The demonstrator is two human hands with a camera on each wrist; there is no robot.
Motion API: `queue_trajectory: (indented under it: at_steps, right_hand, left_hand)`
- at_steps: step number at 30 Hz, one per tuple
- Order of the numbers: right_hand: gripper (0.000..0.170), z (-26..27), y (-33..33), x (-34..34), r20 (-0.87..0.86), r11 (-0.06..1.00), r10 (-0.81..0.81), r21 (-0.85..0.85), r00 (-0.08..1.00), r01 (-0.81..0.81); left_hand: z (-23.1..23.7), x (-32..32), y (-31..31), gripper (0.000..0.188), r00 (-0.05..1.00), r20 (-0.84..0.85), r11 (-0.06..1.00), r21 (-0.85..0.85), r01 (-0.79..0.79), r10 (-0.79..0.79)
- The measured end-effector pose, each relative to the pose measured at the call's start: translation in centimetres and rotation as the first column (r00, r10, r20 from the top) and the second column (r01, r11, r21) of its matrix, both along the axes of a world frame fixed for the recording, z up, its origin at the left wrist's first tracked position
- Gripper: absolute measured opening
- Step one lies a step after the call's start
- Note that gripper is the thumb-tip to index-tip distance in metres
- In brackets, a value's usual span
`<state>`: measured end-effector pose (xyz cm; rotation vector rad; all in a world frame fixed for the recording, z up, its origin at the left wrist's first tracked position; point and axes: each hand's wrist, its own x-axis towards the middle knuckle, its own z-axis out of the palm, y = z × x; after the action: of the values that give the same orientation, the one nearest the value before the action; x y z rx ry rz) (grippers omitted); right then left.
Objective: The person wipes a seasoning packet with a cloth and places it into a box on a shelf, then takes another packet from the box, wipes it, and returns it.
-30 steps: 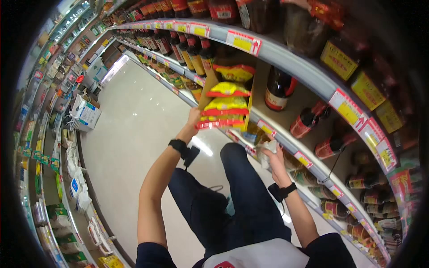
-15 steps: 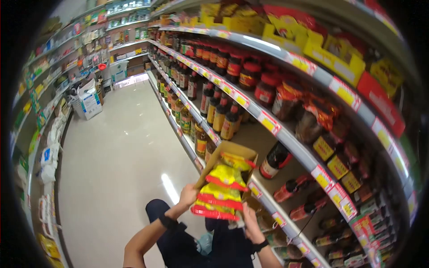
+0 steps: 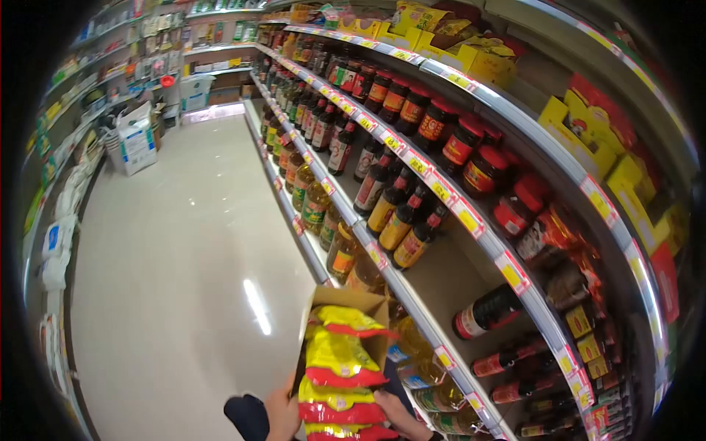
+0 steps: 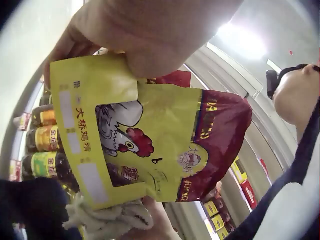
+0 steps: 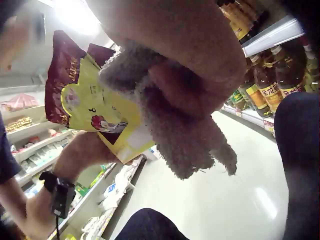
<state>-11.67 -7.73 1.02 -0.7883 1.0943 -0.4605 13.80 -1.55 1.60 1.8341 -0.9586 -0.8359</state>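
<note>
Clamping fingers on a carton [image 3: 347, 296] of yellow packets [image 3: 340, 355], the left hand [image 3: 282, 414] faces the right hand [image 3: 400, 415], clamped on cloth [image 5: 175, 135].

The bare left hand [image 3: 282, 416] and bare right hand [image 3: 401, 416] grip with curled fingers, low before the body and apart; a dark-trousered knee [image 3: 246, 416] shows beside the left.

Head view forward and down, 2 close wrist views, carton [image 4: 86, 150] shared

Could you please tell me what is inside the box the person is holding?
The box holds yellow and red packets, at least four. They cover its bottom, so anything beneath cannot be seen.
</note>
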Motion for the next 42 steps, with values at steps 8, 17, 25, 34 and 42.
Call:
queue_trajectory:
  at_steps: [8, 17, 25, 34, 42]
  right_hand:
    - [0.054, 6.9, -3.5, 8.3, 0.004, 0.981, 0.104, -0.165, 0.995, -0.102]
    - [0.046, 32.3, -3.9, 15.9, -0.115, 0.953, -0.122, -0.293, 0.986, 0.084]
    - [0.052, 48.1, -6.5, 17.3, -0.228, 0.696, -0.523, -0.671, 0.822, 0.257]
    - [0.066, 52.8, -13.3, 13.3, -0.182, 0.508, -0.721, -0.794, 0.668, 0.333]
    - [0.067, 52.1, -17.1, 11.2, -0.16, 0.49, -0.775, -0.764, 0.612, 0.421]
  left_hand:
    - [10.8, 7.3, -2.4, 0.031, 0.988, -0.095, 0.992, -0.008, -0.127, 0.126]
    - [34.2, 14.8, -8.6, 0.046, 0.976, -0.204, 0.995, -0.082, 0.059, -0.074]
    - [47.0, 16.1, -17.0, 0.035, 0.879, -0.145, 0.87, -0.285, 0.402, -0.453]
    - [50.0, 11.3, -28.9, 0.04, 0.483, -0.558, 0.725, -0.378, 0.576, -0.675]
    - [53.5, 6.5, -33.5, 0.043, 0.477, -0.563, 0.699, -0.281, 0.658, -0.675]
